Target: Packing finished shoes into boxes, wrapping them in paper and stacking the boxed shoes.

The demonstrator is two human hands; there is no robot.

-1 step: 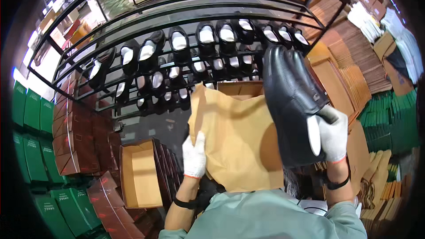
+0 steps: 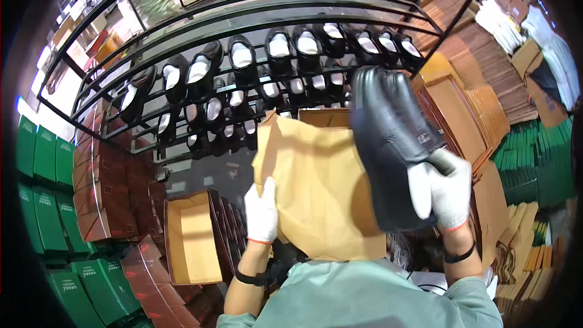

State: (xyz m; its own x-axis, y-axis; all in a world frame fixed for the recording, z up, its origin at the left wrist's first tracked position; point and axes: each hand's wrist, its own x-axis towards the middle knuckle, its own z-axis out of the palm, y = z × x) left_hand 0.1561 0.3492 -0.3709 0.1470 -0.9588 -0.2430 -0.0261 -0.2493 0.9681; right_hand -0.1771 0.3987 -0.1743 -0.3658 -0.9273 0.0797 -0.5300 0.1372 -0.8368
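Note:
My right hand (image 2: 446, 191), in a white glove, grips a pair of black leather shoes (image 2: 395, 146) near their heels, toes pointing up and away. The two shoes are pressed together, so the one behind is partly hidden. At the left edge of a creased sheet of brown paper (image 2: 316, 188), my left hand (image 2: 261, 212), gloved too, has its fingers closed on the paper. The paper spreads in front of my chest, and the shoes overlap its right side.
A black metal rack (image 2: 273, 18) with rows of black shoes (image 2: 242, 54) stands ahead. An open brown shoebox (image 2: 194, 243) sits at lower left. Green boxes (image 2: 45, 206) and dark red boxes (image 2: 100, 188) are stacked on the left. Flat cardboard (image 2: 495, 58) and green stacks (image 2: 531, 158) lie right.
The shoes and my right hand have shifted slightly left across the paper. The paper and my left hand have also moved a little left.

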